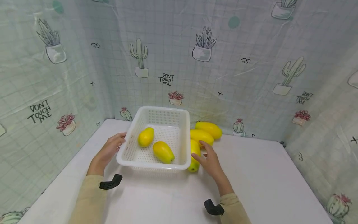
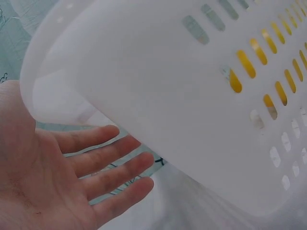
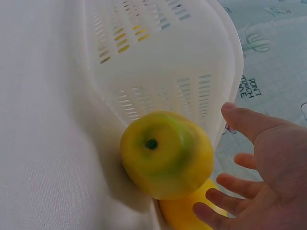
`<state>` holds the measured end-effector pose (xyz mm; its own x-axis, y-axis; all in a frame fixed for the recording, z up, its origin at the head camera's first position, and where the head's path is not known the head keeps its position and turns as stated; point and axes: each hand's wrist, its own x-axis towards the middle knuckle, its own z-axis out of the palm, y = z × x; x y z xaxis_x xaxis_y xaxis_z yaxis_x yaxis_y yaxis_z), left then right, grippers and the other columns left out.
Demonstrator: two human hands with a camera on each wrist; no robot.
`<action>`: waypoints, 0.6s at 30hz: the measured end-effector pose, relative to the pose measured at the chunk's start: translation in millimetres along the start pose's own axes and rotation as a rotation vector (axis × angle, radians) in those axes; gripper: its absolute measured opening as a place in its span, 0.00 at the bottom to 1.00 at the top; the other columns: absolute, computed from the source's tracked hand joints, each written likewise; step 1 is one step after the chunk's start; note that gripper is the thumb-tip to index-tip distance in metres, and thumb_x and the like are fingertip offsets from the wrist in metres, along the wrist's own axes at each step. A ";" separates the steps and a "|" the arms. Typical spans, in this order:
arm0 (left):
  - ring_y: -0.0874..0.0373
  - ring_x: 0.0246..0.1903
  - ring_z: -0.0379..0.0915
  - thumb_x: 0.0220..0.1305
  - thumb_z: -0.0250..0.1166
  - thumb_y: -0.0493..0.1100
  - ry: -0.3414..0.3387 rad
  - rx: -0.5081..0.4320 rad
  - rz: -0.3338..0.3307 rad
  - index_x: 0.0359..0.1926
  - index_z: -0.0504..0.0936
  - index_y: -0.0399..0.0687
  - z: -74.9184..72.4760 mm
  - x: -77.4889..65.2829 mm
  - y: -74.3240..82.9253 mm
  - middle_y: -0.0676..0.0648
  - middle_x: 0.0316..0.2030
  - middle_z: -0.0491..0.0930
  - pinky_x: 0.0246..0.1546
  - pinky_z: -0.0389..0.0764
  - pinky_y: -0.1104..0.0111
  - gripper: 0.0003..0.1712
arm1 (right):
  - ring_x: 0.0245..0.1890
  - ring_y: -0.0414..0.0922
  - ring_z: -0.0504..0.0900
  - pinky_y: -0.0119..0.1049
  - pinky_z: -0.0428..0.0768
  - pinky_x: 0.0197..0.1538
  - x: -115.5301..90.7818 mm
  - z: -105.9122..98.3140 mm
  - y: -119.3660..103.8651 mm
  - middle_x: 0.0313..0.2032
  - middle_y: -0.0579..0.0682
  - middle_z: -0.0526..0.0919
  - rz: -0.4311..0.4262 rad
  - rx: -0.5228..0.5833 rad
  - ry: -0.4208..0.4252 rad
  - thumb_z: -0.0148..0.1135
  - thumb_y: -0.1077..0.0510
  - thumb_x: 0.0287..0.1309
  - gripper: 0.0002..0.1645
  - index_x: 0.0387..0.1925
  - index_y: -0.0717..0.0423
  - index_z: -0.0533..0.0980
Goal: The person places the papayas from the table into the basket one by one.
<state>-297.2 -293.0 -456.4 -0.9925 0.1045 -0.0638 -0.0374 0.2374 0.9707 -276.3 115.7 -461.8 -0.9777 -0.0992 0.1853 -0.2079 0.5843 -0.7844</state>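
The right hand's (image 1: 209,158) grip is wide, thumb and fingers spread just beside a smooth, firm-skinned yellow papaya (image 3: 165,165) whose long axis runs near to far, its green-tinged end pointing near. The left hand's (image 1: 111,148) fingers lie extended, loosely apart, at the left wall of a white plastic basket (image 1: 156,165), rectangular, round-cornered, pierced with slots. Inside, a left papaya (image 1: 146,137) slants far-right; a right papaya (image 1: 162,151) points its greenish tip near-right. Farther off, two elongated papayas (image 1: 209,129) lie roughly left to right on the white desk (image 1: 257,180).
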 end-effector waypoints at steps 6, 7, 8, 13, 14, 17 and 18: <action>0.42 0.71 0.53 0.73 0.43 0.48 0.008 -0.001 -0.015 0.73 0.56 0.48 -0.2 1.2 -1.8 0.43 0.71 0.60 0.72 0.48 0.41 0.31 | 0.66 0.55 0.66 0.52 0.74 0.63 0.9 0.4 -1.5 0.69 0.54 0.66 0.022 -0.015 -0.001 0.67 0.44 0.55 0.44 0.69 0.52 0.61; 0.42 0.71 0.53 0.73 0.43 0.48 0.007 0.001 -0.015 0.73 0.56 0.48 -0.2 1.5 -2.0 0.43 0.72 0.60 0.72 0.48 0.41 0.31 | 0.67 0.55 0.66 0.52 0.74 0.63 1.2 0.6 -1.4 0.69 0.54 0.66 0.026 -0.018 -0.001 0.67 0.44 0.55 0.44 0.69 0.52 0.60; 0.42 0.71 0.53 0.73 0.43 0.48 0.008 0.000 -0.016 0.73 0.56 0.48 -0.2 1.7 -2.0 0.43 0.72 0.60 0.72 0.49 0.41 0.31 | 0.67 0.55 0.66 0.52 0.74 0.63 1.4 0.7 -1.4 0.69 0.54 0.66 0.031 -0.017 -0.002 0.67 0.44 0.55 0.44 0.69 0.52 0.60; 0.42 0.71 0.52 0.72 0.43 0.48 0.011 0.001 -0.016 0.73 0.57 0.48 -0.5 2.0 -1.1 0.43 0.72 0.60 0.71 0.48 0.40 0.31 | 0.68 0.55 0.65 0.53 0.73 0.64 2.9 3.4 0.3 0.69 0.54 0.65 0.045 0.008 -0.005 0.66 0.46 0.57 0.43 0.70 0.53 0.60; 0.42 0.71 0.52 0.72 0.43 0.47 0.013 0.001 -0.015 0.73 0.57 0.48 -0.7 2.0 -1.1 0.42 0.72 0.59 0.71 0.48 0.40 0.31 | 0.68 0.55 0.65 0.54 0.73 0.64 3.0 4.3 1.0 0.69 0.55 0.65 0.048 0.012 -0.009 0.66 0.46 0.57 0.43 0.70 0.53 0.60; 0.42 0.71 0.52 0.72 0.44 0.47 0.013 -0.004 -0.020 0.73 0.57 0.48 -0.4 1.7 -0.6 0.42 0.71 0.60 0.71 0.48 0.40 0.30 | 0.68 0.56 0.65 0.55 0.72 0.64 2.4 6.3 1.9 0.69 0.55 0.65 0.058 0.026 -0.020 0.64 0.46 0.59 0.42 0.70 0.53 0.59; 0.42 0.71 0.52 0.72 0.44 0.46 0.014 -0.003 -0.021 0.73 0.57 0.48 -0.5 1.7 -0.7 0.42 0.71 0.60 0.71 0.48 0.40 0.30 | 0.68 0.56 0.65 0.55 0.72 0.64 2.1 6.7 2.1 0.69 0.55 0.65 0.061 0.031 -0.023 0.64 0.46 0.59 0.42 0.70 0.53 0.59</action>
<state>-298.9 -293.5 -457.0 -0.9930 0.0857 -0.0814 -0.0591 0.2365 0.9698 -278.9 111.4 -467.0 -0.9889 -0.0831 0.1229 -0.1484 0.5645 -0.8120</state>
